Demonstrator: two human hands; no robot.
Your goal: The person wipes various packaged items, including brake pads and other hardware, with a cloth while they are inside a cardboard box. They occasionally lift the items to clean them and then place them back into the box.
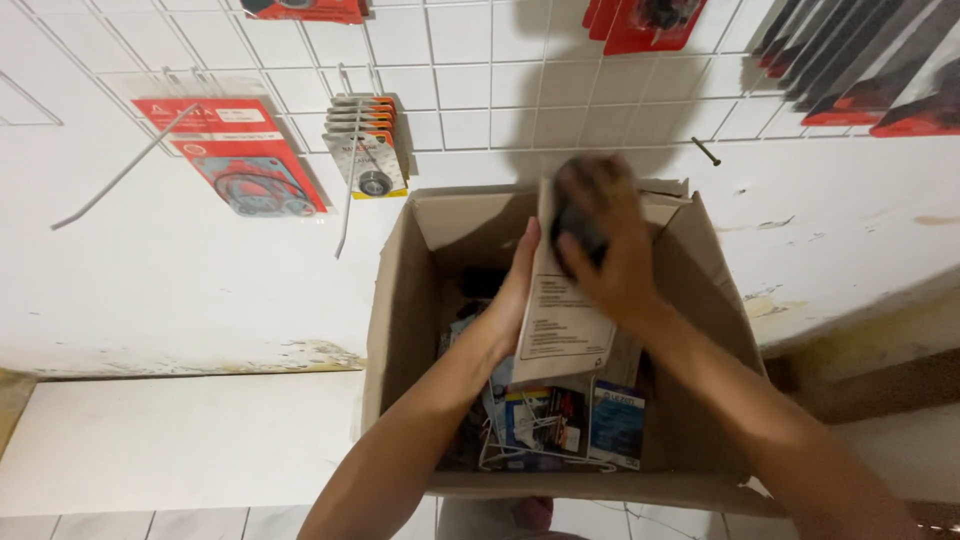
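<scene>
1. Both forearms rise from the bottom edge of the view and meet over an open cardboard box (400,300).
2. On the left, the left hand (515,290) lies flat along the edge of a pale carded package (560,320), fingers straight, steadying rather than clasping it.
3. That package is held upright above the middle of the box, its printed back towards the camera; it is out of the heap but not yet anywhere else.
4. On the right, the right hand (605,245) curls round the top of the package, fingers closed over its dark bulge; motion blurs them.
5. Inside the box lies a loose heap of other packets (560,420), blue, white and red, some in clear wrap, so plenty remains inside.
6. Behind, a white wire grid (480,60) on the wall carries red carded goods (240,155) on hooks, with one long hook (120,175) bare.
</scene>
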